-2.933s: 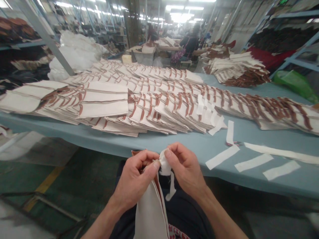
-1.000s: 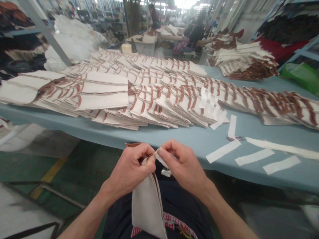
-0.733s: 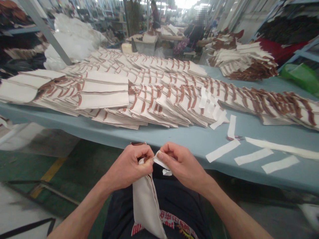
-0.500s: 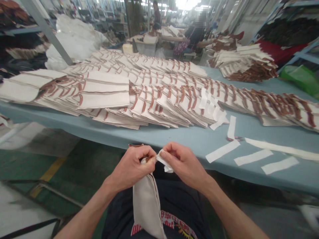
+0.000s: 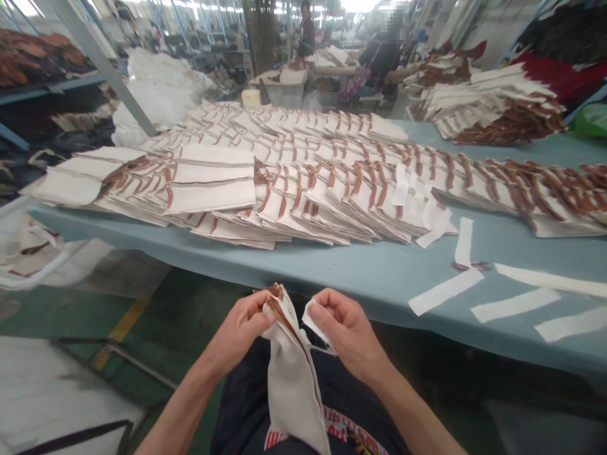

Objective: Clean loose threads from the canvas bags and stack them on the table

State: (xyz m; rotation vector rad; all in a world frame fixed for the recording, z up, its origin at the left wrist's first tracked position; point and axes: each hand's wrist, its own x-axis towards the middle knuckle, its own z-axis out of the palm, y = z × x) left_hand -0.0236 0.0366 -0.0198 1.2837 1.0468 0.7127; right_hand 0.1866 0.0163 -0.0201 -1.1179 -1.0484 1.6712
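I have the left hand (image 5: pixel 246 322) pinching a cream-and-brown piece (image 5: pixel 291 379), the right hand (image 5: pixel 344 330) gripping a white strip (image 5: pixel 317 325), both short of the tabletop (image 5: pixel 374 275), where piles (image 5: pixel 213 172) and loose strips (image 5: pixel 446 292) crowd my view.

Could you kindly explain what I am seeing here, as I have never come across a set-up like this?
Certainly. There is no machine: these are a person's own bare hands, seen by a camera worn on the head that looks forward and down. The left hand grips the top of a cream piece with brown edging, which hangs down before the body. The right hand pinches a small white strip between its fingers. Ahead is a table with a blue-grey cover, bearing overlapping rows of similar cream pieces. Toward its right, loose white strips lie near the front edge, one over a small reddish tool I cannot identify. Another person is farther back.
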